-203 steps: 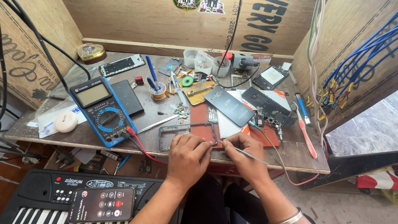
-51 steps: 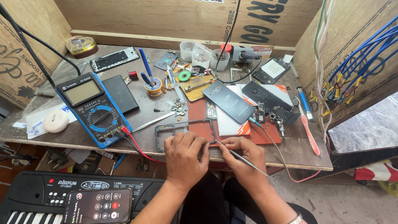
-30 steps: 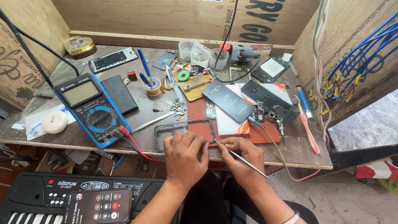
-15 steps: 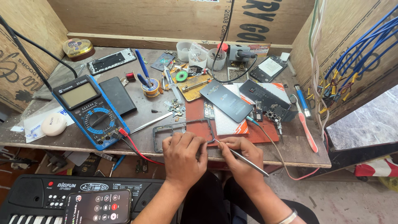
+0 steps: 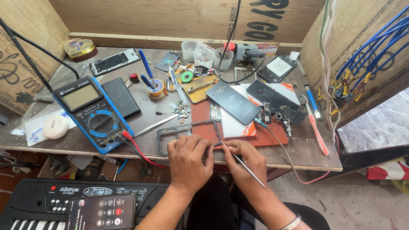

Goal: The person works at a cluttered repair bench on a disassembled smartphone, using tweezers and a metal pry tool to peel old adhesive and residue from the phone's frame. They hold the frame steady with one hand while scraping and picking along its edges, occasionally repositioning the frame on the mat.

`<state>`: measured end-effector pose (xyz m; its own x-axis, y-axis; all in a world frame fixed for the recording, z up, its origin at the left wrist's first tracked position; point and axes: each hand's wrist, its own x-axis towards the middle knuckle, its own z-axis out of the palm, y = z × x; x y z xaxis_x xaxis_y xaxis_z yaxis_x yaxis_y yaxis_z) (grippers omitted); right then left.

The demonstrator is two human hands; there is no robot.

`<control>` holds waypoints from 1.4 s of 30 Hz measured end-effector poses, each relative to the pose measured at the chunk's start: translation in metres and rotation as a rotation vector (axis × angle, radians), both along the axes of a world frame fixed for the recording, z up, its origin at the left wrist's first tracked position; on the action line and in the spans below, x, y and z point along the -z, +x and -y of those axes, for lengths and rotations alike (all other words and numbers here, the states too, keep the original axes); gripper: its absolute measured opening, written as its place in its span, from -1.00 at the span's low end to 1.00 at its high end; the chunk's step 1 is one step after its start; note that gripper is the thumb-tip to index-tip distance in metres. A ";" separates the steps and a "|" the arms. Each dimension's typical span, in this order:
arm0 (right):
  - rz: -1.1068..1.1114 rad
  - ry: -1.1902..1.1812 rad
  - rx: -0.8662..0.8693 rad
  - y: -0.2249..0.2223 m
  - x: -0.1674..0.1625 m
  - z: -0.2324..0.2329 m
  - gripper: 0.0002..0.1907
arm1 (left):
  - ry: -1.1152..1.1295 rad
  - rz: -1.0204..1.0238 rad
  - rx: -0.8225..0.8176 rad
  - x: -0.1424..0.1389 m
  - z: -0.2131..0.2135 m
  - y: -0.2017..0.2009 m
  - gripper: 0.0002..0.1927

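view: head, single camera | position: above the seated person, at head height | facing: steeply down and forward over the workbench (image 5: pixel 170 110) toward the wooden back wall (image 5: pixel 170 17) | range: near, left hand (image 5: pixel 189 159) and right hand (image 5: pixel 245 159) low centre | shared views: none, only one

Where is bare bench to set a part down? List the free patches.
Bare wood lies between the black phone and the tweezers, and behind the white phone frame along the back wall. Crowded: around the solder spool, cups and red mat.
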<state>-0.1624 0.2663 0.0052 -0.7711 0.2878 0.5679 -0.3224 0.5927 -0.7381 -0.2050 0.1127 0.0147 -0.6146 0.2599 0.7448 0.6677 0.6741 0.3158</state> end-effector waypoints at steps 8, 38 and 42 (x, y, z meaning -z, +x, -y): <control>-0.031 -0.048 -0.062 -0.001 0.000 -0.006 -0.90 | -0.007 0.000 0.000 -0.002 -0.001 0.001 -0.91; 0.055 -0.062 -0.034 -0.003 -0.007 -0.005 -0.90 | -0.005 0.010 -0.001 -0.001 -0.001 0.001 -0.91; 0.036 -0.050 -0.020 -0.003 -0.006 -0.004 -0.89 | -0.005 0.005 -0.001 -0.001 -0.001 0.001 -0.91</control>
<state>-0.1651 0.2705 0.0113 -0.7968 0.2997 0.5246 -0.3061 0.5483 -0.7782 -0.2039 0.1139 0.0153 -0.6187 0.2630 0.7403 0.6656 0.6761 0.3161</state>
